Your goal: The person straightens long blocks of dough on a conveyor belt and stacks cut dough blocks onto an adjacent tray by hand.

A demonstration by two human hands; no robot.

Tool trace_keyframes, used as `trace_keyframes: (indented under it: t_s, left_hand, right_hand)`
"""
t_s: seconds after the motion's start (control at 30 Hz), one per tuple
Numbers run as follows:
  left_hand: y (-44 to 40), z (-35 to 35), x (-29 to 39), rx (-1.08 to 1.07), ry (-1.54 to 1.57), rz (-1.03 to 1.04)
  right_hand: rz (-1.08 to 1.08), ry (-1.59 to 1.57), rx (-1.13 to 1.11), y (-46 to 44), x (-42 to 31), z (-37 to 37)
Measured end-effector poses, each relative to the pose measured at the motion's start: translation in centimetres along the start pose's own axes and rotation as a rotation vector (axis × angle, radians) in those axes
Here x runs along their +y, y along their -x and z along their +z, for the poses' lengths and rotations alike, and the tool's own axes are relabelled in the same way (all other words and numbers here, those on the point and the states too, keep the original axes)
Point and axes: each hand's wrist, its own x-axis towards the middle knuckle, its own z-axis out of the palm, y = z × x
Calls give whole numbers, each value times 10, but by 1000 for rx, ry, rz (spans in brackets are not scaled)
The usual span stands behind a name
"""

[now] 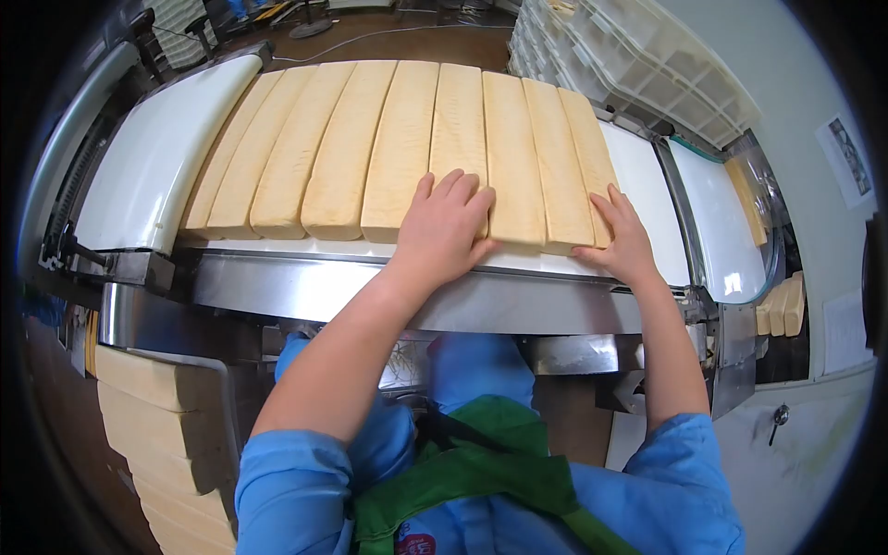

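Note:
A row of several long, pale yellow loaf-like blocks lies side by side on a white conveyor belt (638,185). My left hand (442,225) rests on the near end of a block (458,120) right of the row's middle, its fingers stretched over the top. The left thumb points right, by the front end of the neighbouring block (515,166). At the row's right edge, my right hand (626,236) touches the near corner of the last block (587,139), with the thumb at its front end and the fingers extended along its right side. The undersides of both hands are hidden.
A metal rail (416,291) edges the belt's near side. More pale blocks (162,430) are stacked at lower left, and others (783,307) lie at far right. White plastic crates (647,55) stand behind on the right. A further belt section (717,217) continues to the right.

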Motion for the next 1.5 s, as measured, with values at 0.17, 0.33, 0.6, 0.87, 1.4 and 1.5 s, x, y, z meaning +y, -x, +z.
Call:
trace_keyframes:
  t_s: [0.17,0.33,0.6,0.87,1.4,1.5]
  left_hand:
    - [0,2,-4,57,2,29]
    - [5,-16,-20,-62,144,109]
    - [30,-46,-52,108,236,189]
    - [51,-63,-72,171,228,159]
    - [63,-72,-79,218,215,78]
    - [63,-69,-79,217,231,77]
  right_hand:
    - [-371,-39,180,29,-63,-10]
    - [-906,-559,-98,85,-152,24]
    - [-465,-990,-460,136,-247,157]
    - [-510,-641,-1267,253,-217,364]
    - [-278,-442,-1207,204,-249,297]
    - [-291,-454,-1204,203,-248,301]
